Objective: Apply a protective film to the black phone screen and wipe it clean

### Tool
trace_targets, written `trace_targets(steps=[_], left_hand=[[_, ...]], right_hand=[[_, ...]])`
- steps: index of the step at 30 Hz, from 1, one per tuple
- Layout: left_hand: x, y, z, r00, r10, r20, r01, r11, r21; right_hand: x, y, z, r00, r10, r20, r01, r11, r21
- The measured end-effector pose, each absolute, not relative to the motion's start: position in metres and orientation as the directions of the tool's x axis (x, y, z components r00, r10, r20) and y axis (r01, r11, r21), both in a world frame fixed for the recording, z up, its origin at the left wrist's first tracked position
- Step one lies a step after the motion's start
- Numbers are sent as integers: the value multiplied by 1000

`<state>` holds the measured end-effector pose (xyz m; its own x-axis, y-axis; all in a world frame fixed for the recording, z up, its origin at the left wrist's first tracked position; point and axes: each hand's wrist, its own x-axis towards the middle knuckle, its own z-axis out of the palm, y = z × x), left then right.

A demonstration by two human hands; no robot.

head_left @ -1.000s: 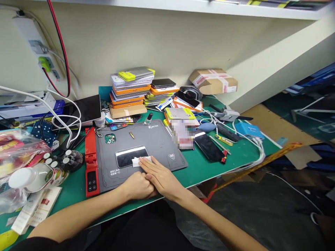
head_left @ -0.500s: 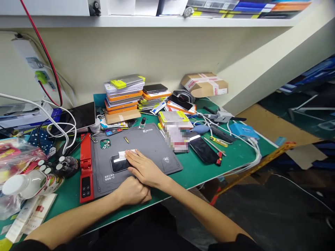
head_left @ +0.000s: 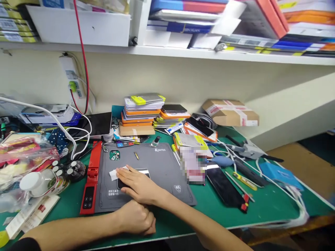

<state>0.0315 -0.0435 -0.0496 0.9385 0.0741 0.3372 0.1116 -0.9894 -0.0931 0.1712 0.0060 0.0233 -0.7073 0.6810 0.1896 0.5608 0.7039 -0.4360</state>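
Note:
A black phone (head_left: 145, 173) lies face up on the grey work mat (head_left: 167, 188). My right hand (head_left: 141, 185) lies over it with the fingers stretched out flat, pressing a small white wipe (head_left: 113, 175) at the phone's left end. Part of the wipe sticks out beyond the fingertips, past the phone's edge. The hand covers most of the screen. Closed in a fist, my left hand (head_left: 137, 219) rests at the mat's front edge, just below the right wrist. Whatever the fist may hold is hidden.
A red device (head_left: 90, 188) edges the mat on the left. On the mat stand a small glass bottle (head_left: 155, 141) and a gold-coloured bit (head_left: 136, 155). Another black phone (head_left: 226, 188) lies at right, near a blue blower (head_left: 222, 160). Stacked flat boxes (head_left: 142, 113) stand behind.
My right hand has slid the wipe from the phone's upper middle to its left end. My left fist stays by the mat's front edge. The camera view has tilted up and turned left.

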Motion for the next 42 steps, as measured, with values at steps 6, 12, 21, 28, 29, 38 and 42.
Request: trace_targets(steps=[6, 12, 21, 28, 29, 38, 42], left_hand=[[32, -53, -51, 907, 135, 399, 182, -980, -82], [28, -58, -49, 880, 132, 456, 189, -979, -82], [30, -57, -40, 843, 179, 507, 226, -974, -33], [27, -62, -31, 844, 212, 493, 209, -976, 61], [27, -61, -30, 847, 207, 490, 200, -978, 65], [25, -57, -23, 882, 200, 426, 184, -980, 78], [26, -57, -23, 892, 193, 410, 180, -981, 70]], right_hand=[[171, 13, 19, -783, 601, 160, 488, 753, -441], [187, -6, 15, -842, 520, 144, 423, 802, -421], [234, -4, 0, -693, 565, 449, 523, 822, -227], [231, 2, -1, -568, 568, 596, 552, 800, -236], [231, 2, -1, -562, 557, 611, 560, 800, -214], [233, -6, -7, -563, 441, 699, 524, 844, -112], [236, -5, -2, -557, 427, 712, 499, 857, -124]])
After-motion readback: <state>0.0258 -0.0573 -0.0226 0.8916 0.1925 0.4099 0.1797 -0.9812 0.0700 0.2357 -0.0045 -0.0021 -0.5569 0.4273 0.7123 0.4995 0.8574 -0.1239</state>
